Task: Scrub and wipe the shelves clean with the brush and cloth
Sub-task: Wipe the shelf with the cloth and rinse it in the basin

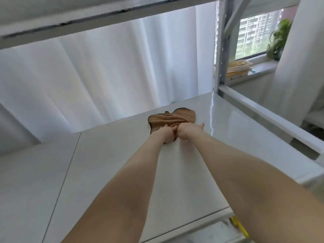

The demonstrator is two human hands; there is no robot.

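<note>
A crumpled brown cloth lies near the far edge of the white shelf. Both of my arms reach forward across the shelf to it. My left hand grips the near edge of the cloth with curled fingers. My right hand lies next to the left one on the same edge, and its fingertips are hidden against the cloth, so its hold is unclear. No brush is in view.
A higher shelf hangs overhead. A grey metal upright stands at the shelf's far right corner. White curtains hang behind. On the windowsill at right sit yellow trays and a green plant.
</note>
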